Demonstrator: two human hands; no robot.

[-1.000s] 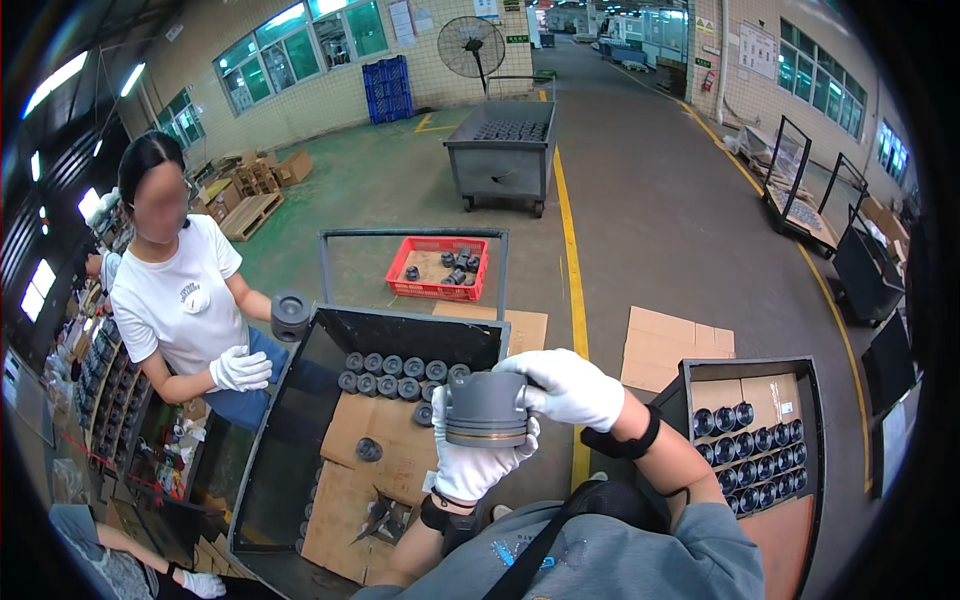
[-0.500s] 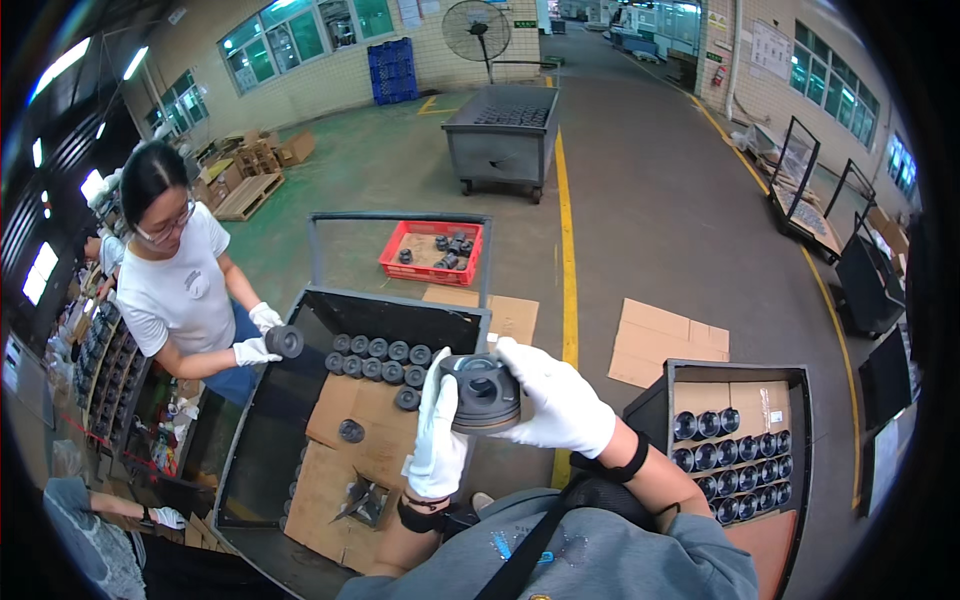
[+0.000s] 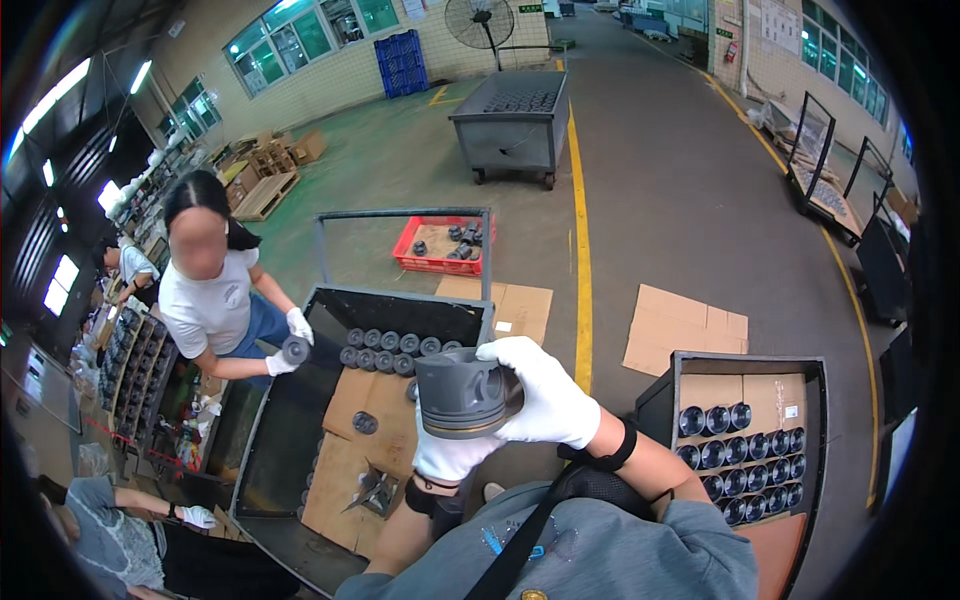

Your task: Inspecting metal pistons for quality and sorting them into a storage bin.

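Piston (image 3: pixel 458 388) turned side-on since earlier; left hand (image 3: pixel 450 456) now underneath.

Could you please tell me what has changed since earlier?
The held piston, tilted half a second ago, has been turned more upright, smooth side toward the camera. The left hand has shifted from its side to beneath it; the right hand stays on it. The co-worker's piston, in one hand a second ago, is now between both hands. The red crate and the piston rows look unchanged.

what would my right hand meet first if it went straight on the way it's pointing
The dark grey cylindrical metal piston, which your white-gloved right hand touches; depth beyond it is unclear.
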